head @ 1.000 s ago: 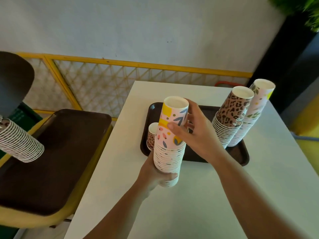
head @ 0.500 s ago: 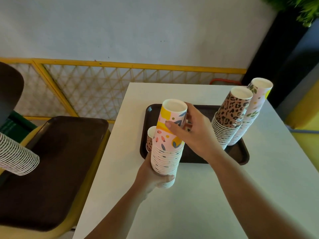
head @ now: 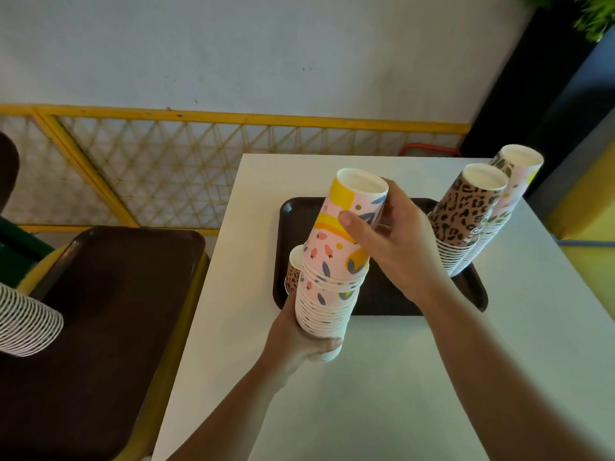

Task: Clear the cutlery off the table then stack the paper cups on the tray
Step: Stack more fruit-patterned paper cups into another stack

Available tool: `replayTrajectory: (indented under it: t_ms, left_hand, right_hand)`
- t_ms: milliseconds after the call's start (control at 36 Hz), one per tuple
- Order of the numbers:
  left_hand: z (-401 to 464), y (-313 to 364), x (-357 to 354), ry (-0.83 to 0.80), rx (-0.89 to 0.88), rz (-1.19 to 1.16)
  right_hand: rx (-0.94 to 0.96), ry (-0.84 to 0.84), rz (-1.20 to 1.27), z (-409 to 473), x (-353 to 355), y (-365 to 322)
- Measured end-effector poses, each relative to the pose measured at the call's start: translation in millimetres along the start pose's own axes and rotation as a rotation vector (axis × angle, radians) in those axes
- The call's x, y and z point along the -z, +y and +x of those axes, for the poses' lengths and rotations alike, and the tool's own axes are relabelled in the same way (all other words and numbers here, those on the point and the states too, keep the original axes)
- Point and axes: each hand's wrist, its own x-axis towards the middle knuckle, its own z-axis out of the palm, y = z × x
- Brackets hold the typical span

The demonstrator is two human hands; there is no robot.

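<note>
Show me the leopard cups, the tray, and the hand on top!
leopard cup stack [head: 466,211], head view, on the top cup's spotted side.
tray [head: 392,304], head view, on its bare near part.
right hand [head: 396,241], head view, on its back.

A yellow-framed lattice fence [head: 173,168] runs along a pale wall [head: 266,54]. At the left stands a yellow chair with a dark brown seat [head: 100,311]. Green foliage [head: 595,15] shows top right.
</note>
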Motion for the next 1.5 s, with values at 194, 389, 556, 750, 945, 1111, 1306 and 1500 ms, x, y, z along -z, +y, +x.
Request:
replayTrajectory:
  t_ms: [194, 389, 556, 750, 945, 1111, 1306, 1500]
  left_hand:
    - [3, -3, 3, 0.019, 0.005, -0.016]
    - [6, -8, 7, 0.045, 0.009, 0.005]
    - [11, -9, 8, 0.046, 0.027, -0.023]
    - [13, -9, 7, 0.04, 0.034, -0.065]
    - [13, -10, 5, 0.049, 0.05, -0.075]
    - [12, -7, 2, 0.056, 0.05, -0.082]
    - [7, -2, -2, 0.053, 0.034, -0.065]
    - [3, 4, -9, 0.017, 0.024, -0.074]
  right_hand:
    - [-0.019, 0.204, 0.19, 26, 11, -10]
    - [0.016, 0.501, 0.284, 60, 23, 1]
    - [-0.012, 0.498, -0.079, 73, -2, 61]
    - [-0.171, 0.319, -0.236, 65, -25, 131]
    - [-0.255, 0.245, -0.301, 47, -32, 160]
    - [-0.229, 0.226, -0.355, 29, -30, 146]
    - [-0.007, -0.002, -0.037, 7, -13, 63]
    - [-0.047, -0.141, -0.092, -4, -12, 41]
